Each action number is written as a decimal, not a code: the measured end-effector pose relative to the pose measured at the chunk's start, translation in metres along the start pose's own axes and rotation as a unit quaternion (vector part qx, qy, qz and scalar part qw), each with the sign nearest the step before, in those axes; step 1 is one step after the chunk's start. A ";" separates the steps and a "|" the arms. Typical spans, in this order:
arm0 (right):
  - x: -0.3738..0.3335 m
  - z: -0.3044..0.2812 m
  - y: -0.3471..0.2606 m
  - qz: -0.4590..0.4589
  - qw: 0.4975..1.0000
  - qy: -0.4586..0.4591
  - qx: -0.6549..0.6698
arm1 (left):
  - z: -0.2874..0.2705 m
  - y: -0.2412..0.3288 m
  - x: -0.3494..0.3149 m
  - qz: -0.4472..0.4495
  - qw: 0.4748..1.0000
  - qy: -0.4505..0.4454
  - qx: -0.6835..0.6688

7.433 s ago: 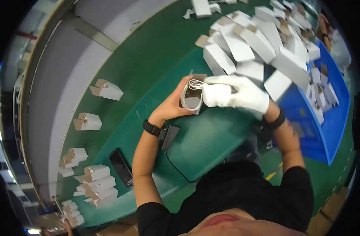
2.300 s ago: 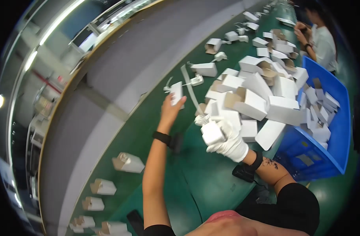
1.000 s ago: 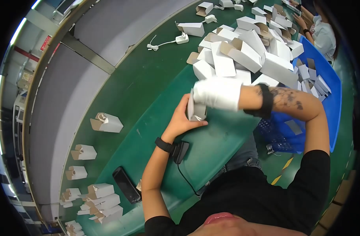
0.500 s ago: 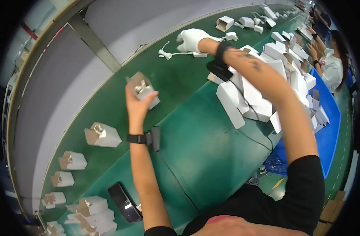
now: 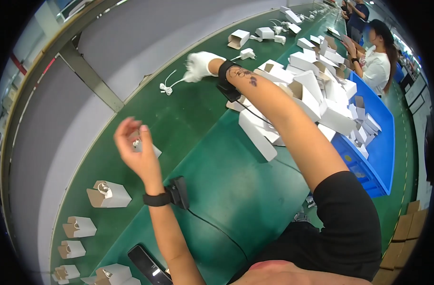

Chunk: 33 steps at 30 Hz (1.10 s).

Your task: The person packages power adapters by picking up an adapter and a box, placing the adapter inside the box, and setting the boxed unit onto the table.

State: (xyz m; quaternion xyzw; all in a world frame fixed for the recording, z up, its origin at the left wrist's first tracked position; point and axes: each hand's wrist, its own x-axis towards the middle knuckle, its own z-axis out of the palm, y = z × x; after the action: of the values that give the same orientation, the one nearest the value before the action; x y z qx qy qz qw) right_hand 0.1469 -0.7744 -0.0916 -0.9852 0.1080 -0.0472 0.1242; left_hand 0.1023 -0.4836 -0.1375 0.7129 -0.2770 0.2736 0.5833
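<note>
My right hand (image 5: 201,66), in a white glove, is at the far side of the green table, its fingers blurred. A white cable (image 5: 166,89) with a tied bundle runs up to its fingertips; whether they grip it is unclear. A white plug adapter (image 5: 247,53) lies just right of that hand. My left hand (image 5: 136,151) is bare and blurred, fingers raised and apart, thumb up. Right behind it stands an open white box (image 5: 155,150), partly hidden, with something white inside. Nearer me is another open box (image 5: 111,194) with a white coiled cable showing.
Several open boxes (image 5: 80,227) line the left edge. A black phone (image 5: 148,264) lies near my left forearm. White boxes (image 5: 316,90) are heaped at the right beside a blue bin (image 5: 380,156). Farther off, a person (image 5: 379,57) works along the table.
My left hand has loosened from the box, which now stands on the table. My right hand has shifted left toward the cable bundle. The whole view has also turned somewhat.
</note>
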 end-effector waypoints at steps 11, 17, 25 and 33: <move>-0.220 -0.051 -0.028 -0.409 0.840 0.342 -0.103 | 0.107 0.079 -0.049 -0.504 0.458 -0.176 -0.711; -0.306 0.004 0.007 -0.113 0.686 0.029 0.718 | 0.111 0.069 -0.060 -0.336 0.421 -0.316 -0.781; -0.289 0.038 0.003 -0.123 0.705 0.156 0.681 | 0.123 0.134 -0.095 -0.326 0.730 -0.204 -0.565; -0.265 0.028 0.039 -0.035 0.725 0.276 0.630 | 0.178 0.087 -0.060 -0.310 0.816 -0.271 -0.407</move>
State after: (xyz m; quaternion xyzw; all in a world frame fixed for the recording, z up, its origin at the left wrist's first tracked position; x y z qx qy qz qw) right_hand -0.1152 -0.7450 -0.1463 -0.6270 0.0482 -0.3787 0.6790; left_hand 0.0105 -0.6689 -0.1514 0.5042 -0.2743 -0.2633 0.7753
